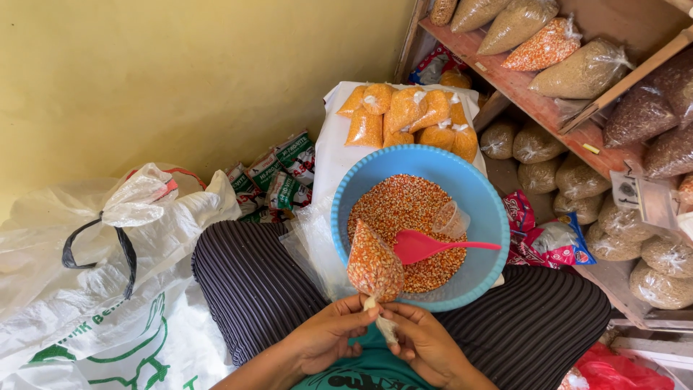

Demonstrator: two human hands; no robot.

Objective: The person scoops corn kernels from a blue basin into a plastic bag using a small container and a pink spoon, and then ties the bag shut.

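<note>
A small clear plastic bag of orange corn kernels stands upside-down above my lap, its twisted neck pinched between both hands. My left hand grips the neck from the left and my right hand holds the loose tail of plastic from the right. Just behind the bag a blue plastic basin rests on my knees, part full of the same kernels. In the basin lie a red plastic scoop and a small clear cup.
Filled orange bags are piled on a white sack beyond the basin. Wooden shelves at the right hold many bags of grain. Large white plastic sacks lie at my left, green sachets against the yellow wall, and loose clear bags by my left knee.
</note>
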